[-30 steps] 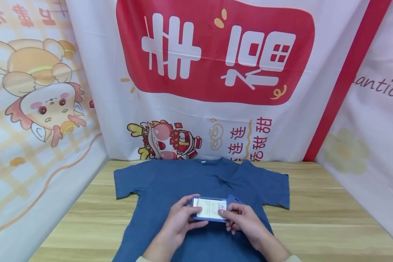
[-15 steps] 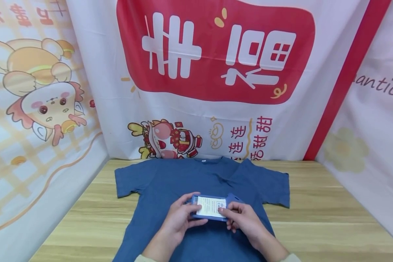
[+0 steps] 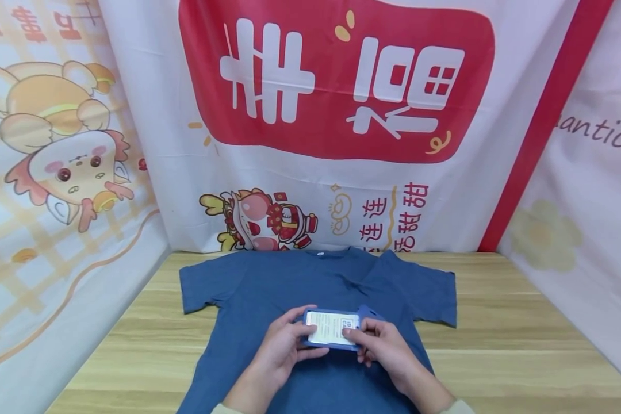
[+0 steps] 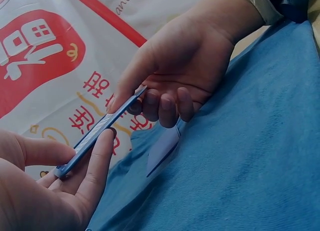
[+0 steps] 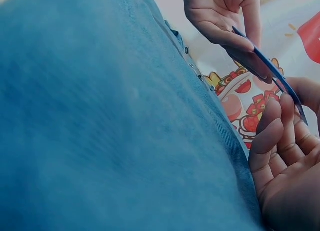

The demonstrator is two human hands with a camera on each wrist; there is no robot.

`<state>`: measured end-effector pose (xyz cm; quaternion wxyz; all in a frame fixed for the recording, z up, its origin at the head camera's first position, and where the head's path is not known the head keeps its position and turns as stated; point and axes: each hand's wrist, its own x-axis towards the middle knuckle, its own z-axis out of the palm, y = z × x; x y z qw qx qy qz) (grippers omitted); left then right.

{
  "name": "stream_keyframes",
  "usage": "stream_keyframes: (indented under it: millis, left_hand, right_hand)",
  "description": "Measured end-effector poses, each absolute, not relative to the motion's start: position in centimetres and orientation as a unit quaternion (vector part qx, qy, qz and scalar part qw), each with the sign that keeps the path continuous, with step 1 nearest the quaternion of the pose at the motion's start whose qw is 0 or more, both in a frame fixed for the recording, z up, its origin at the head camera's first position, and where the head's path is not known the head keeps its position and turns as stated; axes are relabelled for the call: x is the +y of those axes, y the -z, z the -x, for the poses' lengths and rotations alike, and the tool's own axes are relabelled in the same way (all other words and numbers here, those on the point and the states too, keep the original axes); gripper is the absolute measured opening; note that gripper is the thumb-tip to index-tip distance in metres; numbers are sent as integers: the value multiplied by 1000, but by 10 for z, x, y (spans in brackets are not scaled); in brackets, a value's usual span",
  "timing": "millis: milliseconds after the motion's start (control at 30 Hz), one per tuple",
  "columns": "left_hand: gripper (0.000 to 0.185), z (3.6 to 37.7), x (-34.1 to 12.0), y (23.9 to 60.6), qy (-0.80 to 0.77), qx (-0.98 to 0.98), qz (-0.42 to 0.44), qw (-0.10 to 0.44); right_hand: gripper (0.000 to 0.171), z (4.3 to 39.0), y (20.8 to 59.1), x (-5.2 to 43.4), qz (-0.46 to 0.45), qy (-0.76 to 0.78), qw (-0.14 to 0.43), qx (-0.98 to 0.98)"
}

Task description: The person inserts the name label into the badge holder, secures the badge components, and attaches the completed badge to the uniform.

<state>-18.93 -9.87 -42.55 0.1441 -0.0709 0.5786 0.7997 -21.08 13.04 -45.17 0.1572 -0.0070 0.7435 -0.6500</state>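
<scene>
- The card holder (image 3: pixel 331 329) is pinched at both ends: left hand (image 3: pixel 279 353) with thumb on top and fingers (image 4: pixel 97 163) curled beneath, right hand (image 3: pixel 385 348) likewise.
- It is blue, flat, with a white printed card inside.
- It is held just above the blue shirt (image 3: pixel 269 287), which lies spread on the wooden table (image 3: pixel 497 345).

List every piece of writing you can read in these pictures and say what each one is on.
"幸福": large white characters on the red panel of the back banner.
"连连" and "甜甜": red characters low on the same banner; a third column beside them is partly hidden by the T-shirt.
"antic": dark script on the right side cloth, its start cut off.
Red characters on the left cloth: cropped, unreadable.
White card in the blue badge holder, held by left hand and right hand: print too small to read.
</scene>
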Motion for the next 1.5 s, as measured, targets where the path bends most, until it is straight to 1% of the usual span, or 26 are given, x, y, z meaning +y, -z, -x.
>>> stream_keyframes:
  millis: [133, 300, 400, 1000, 1300, 1500]
  left_hand:
    - [60, 190, -100, 425, -798, 580, 69, 152]
    - [59, 190, -100, 425, -793, 583, 65, 162]
    - [57, 190, -100, 426, -792, 584, 61, 166]
    - [51, 188, -98, 427, -794, 582, 54, 167]
    - [51, 187, -97, 430, -788, 593, 50, 158]
    - [51, 189, -98, 429, -785, 595, 56, 162]
  right_hand:
    - [36, 210, 450, 128, 5, 648, 156, 745]
    - [45, 210, 449, 127, 7, 656, 159, 737]
    - [46, 210, 449, 127, 10, 661, 159, 733]
    - [49, 209, 450, 127, 10, 663, 155, 733]
    - [47, 210, 450, 127, 11, 669, 160, 726]
    - [39, 210, 451, 128, 9, 670, 150, 727]
